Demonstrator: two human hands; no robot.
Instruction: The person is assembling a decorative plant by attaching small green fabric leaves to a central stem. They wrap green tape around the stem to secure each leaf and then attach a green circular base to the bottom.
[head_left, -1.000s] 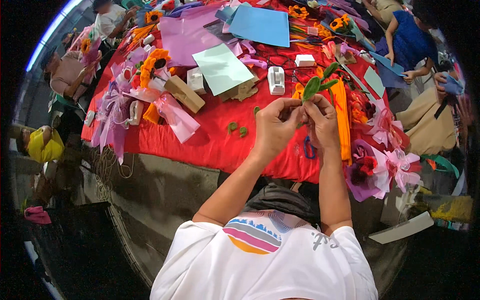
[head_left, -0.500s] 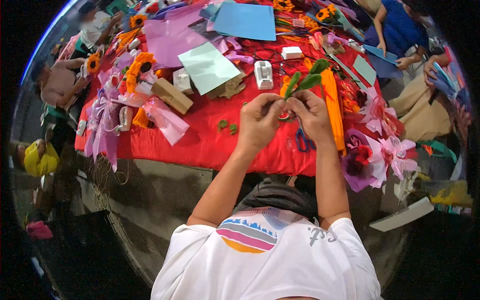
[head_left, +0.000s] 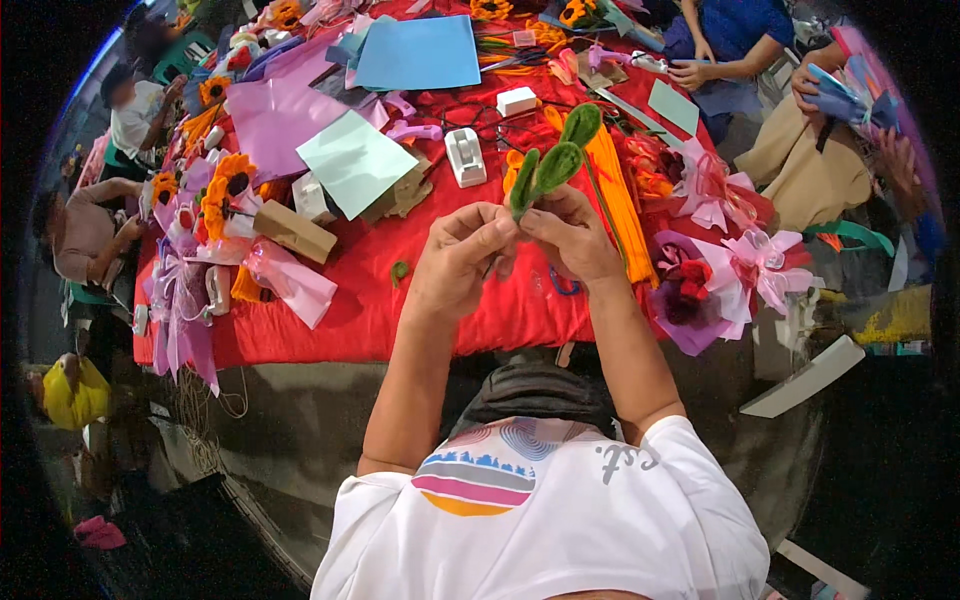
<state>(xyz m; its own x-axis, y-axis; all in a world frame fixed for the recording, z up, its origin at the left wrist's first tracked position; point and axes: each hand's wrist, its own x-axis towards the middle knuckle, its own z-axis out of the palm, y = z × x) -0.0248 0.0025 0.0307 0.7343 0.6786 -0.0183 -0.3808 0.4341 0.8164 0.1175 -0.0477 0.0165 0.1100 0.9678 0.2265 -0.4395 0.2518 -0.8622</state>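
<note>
Between my two hands, above the near part of the red-covered table, stands a sprig of fuzzy green pipe-cleaner leaves (head_left: 556, 165). Thumb and fingers of my left hand (head_left: 462, 255) pinch its base. My right hand (head_left: 578, 238) pinches the same base from the other side, so the fingers hide the lower end. Left of my left hand, a small green pipe-cleaner curl (head_left: 400, 272) lies on the cloth. Under my right hand, part of a blue scissors handle (head_left: 566, 281) shows. A bundle of orange pipe cleaners (head_left: 625, 220) lies just right of that hand.
A white tape dispenser (head_left: 465, 158) stands beyond my hands. Pale green sheets (head_left: 357, 163) and a cardboard piece (head_left: 294, 231) lie to the left, near wrapped sunflower bouquets (head_left: 228, 195). Pink-wrapped bouquets (head_left: 765, 272) sit at the right edge. Other people work around the table.
The view has shifted, moving the table's things leftward in the picture. The leaves stand more upright and show larger above my fingers. Both hands keep their pinch.
</note>
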